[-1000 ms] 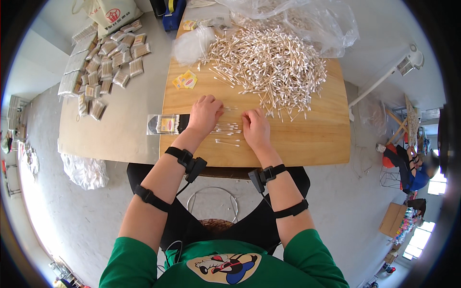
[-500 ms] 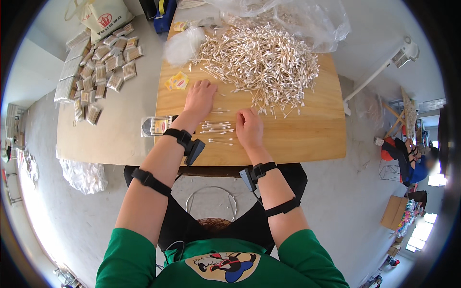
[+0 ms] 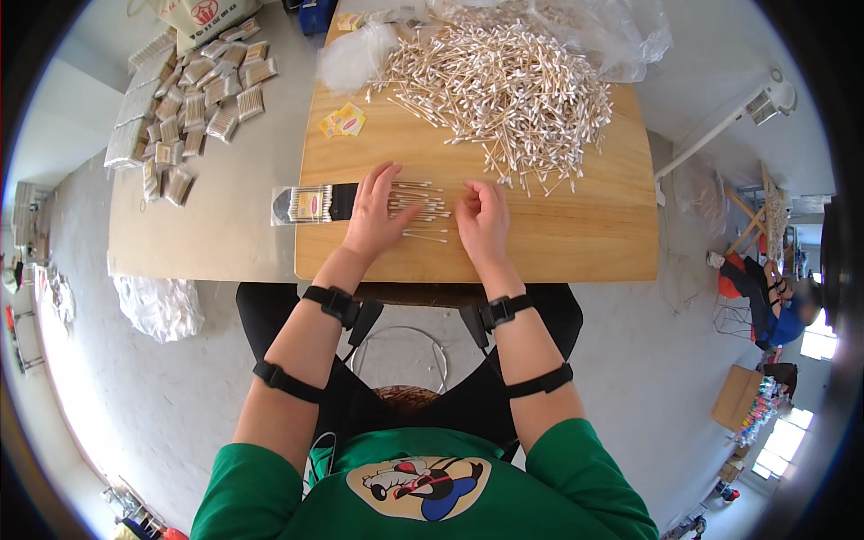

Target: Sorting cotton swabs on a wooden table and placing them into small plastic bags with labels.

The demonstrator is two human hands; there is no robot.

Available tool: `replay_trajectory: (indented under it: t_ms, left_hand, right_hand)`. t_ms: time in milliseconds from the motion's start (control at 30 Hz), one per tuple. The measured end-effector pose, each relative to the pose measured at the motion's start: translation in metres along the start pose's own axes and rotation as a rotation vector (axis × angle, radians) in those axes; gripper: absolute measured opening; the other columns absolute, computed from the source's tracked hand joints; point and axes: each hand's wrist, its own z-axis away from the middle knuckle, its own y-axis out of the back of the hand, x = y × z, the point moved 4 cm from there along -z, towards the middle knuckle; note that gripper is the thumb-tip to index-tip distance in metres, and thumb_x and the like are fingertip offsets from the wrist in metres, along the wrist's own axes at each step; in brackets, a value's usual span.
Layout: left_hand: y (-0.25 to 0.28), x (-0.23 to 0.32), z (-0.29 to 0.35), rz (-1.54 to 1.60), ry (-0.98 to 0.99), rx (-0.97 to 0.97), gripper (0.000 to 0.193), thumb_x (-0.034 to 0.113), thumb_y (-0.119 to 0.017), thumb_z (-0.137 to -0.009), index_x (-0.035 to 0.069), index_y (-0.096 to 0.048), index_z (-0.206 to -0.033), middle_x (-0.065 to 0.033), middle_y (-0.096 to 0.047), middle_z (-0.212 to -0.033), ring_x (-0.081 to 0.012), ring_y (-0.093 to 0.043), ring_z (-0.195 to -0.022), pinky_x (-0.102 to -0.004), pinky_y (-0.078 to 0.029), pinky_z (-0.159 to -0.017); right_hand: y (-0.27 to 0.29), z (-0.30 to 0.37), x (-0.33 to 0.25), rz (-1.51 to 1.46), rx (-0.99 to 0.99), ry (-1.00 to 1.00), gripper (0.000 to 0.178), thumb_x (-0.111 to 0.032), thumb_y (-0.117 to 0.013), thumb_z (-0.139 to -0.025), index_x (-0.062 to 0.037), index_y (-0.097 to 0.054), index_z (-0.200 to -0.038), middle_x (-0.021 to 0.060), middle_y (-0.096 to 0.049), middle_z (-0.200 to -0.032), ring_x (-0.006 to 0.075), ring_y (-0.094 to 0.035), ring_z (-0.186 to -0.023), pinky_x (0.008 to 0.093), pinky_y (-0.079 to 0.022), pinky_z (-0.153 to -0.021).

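A small row of cotton swabs [image 3: 421, 205] lies side by side on the wooden table, between my two hands. My left hand [image 3: 374, 216] is open at the left ends of the row, fingers stretched away from me and the thumb apart over the swabs. At the row's right end, my right hand [image 3: 483, 220] is closed with its fingers curled in; whatever they hold is hidden. Left of my left hand lies a clear packet [image 3: 310, 204] of swabs with a yellow label, with a black strip [image 3: 343, 202] beside it, partly behind that hand.
A large heap of loose swabs [image 3: 513, 99] covers the far part of the table, plastic sheeting [image 3: 621, 45] behind it. Yellow cards [image 3: 343, 120] and clear bags [image 3: 355, 58] lie far left. Filled packets [image 3: 193, 112] crowd the metal table [image 3: 207, 238]. A person [image 3: 783, 310] sits far right.
My left hand has come back toward me, from near the yellow cards to the left ends of the swab row. The view has shifted slightly. My right hand stays by the row's right end.
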Motion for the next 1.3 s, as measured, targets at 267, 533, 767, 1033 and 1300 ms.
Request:
replay_trajectory:
  t_ms: [267, 533, 767, 1033, 1300]
  left_hand:
    - [-0.006, 0.019, 0.017, -0.298, -0.048, -0.191, 0.101, 0.035, -0.089, -0.066, 0.011, -0.037, -0.15, -0.0208, -0.025, -0.159, -0.0424, -0.026, -0.146, -0.0513, -0.027, -0.119]
    - [-0.013, 0.007, 0.003, 0.053, 0.024, -0.012, 0.071, 0.032, -0.068, -0.093, 0.004, -0.035, -0.15, -0.0244, -0.03, -0.157, -0.0408, -0.033, -0.144, -0.0451, -0.031, -0.117]
    - [-0.02, 0.008, -0.004, 0.492, 0.216, 0.047, 0.06, 0.04, -0.036, -0.108, 0.001, -0.031, -0.153, -0.0193, -0.037, -0.155, -0.0306, -0.035, -0.144, -0.0389, -0.027, -0.118]
    - [-0.028, 0.009, 0.004, 0.64, 0.276, 0.074, 0.061, 0.045, -0.031, -0.109, 0.001, -0.033, -0.152, -0.0156, -0.038, -0.154, -0.0265, -0.033, -0.145, -0.0386, -0.023, -0.12]
    - [-0.028, 0.007, 0.002, 0.773, 0.329, 0.105, 0.064, 0.047, -0.03, -0.109, 0.002, -0.027, -0.154, -0.0133, -0.032, -0.158, -0.0267, -0.027, -0.149, -0.0393, -0.018, -0.123]
  right_hand:
    - [0.013, 0.027, -0.003, -0.068, -0.08, 0.053, 0.041, -0.012, -0.07, -0.088, -0.0011, -0.053, -0.124, 0.0181, -0.058, -0.115, 0.0337, -0.058, -0.106, 0.0403, -0.049, -0.094]
    - [-0.01, 0.016, -0.019, -0.119, -0.067, 0.056, 0.036, -0.027, -0.049, -0.105, 0.0011, -0.051, -0.127, 0.0201, -0.057, -0.119, 0.0355, -0.056, -0.109, 0.0412, -0.046, -0.096]
    - [-0.032, 0.002, -0.015, -0.208, -0.05, 0.049, 0.045, -0.036, -0.037, -0.108, 0.0024, -0.05, -0.129, 0.0217, -0.056, -0.123, 0.0373, -0.055, -0.113, 0.0414, -0.043, -0.1]
    - [-0.044, 0.002, -0.024, -0.277, -0.103, 0.0, 0.053, -0.041, -0.035, -0.108, 0.0038, -0.05, -0.13, 0.0225, -0.056, -0.125, 0.036, -0.055, -0.116, 0.04, -0.042, -0.102]
    - [-0.043, -0.002, -0.012, -0.464, -0.045, -0.104, 0.054, -0.043, -0.034, -0.108, 0.0043, -0.05, -0.13, 0.0231, -0.057, -0.125, 0.036, -0.055, -0.116, 0.0398, -0.042, -0.102]
